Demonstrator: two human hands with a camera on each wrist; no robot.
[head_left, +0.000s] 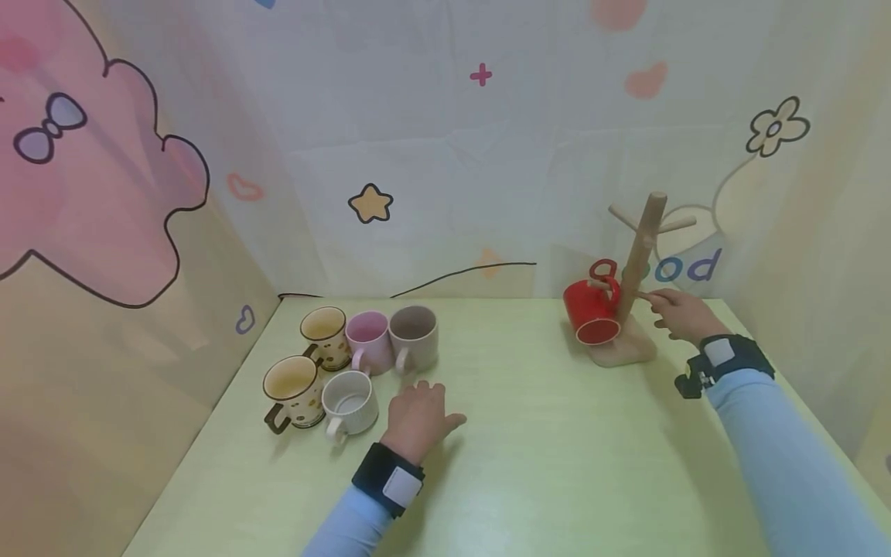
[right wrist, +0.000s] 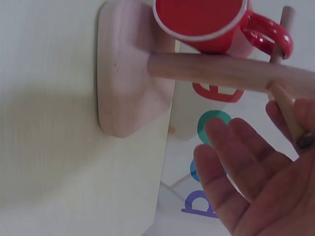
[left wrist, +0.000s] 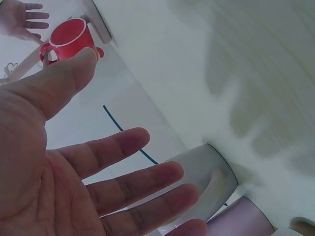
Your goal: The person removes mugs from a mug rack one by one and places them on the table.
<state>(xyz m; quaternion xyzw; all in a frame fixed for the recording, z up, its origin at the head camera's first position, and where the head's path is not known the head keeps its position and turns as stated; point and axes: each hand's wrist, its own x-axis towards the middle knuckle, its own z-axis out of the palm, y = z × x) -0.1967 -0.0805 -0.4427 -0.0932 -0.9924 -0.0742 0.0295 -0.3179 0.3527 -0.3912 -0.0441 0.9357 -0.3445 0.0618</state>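
Observation:
At the back right stands a wooden mug tree (head_left: 642, 251), its post leaning a little in the head view. A red mug (head_left: 587, 309) hangs on one of its pegs by the handle, mouth tipped downward. My right hand (head_left: 685, 316) pinches another peg (right wrist: 285, 110) between thumb and forefinger, the other fingers held loosely out. Over the table, my left hand (head_left: 418, 424) holds nothing, its fingers spread. Nearest to it are a white mug (head_left: 356, 414) and a grey mug (head_left: 420, 352).
Beside the grey mug stands a pink mug (head_left: 377, 354). Two cream mugs with brown spots, one at the back (head_left: 334, 352) and one in front (head_left: 305, 408), stand at the left. Printed curtain (head_left: 431, 155) rises behind the pale table (head_left: 515, 449).

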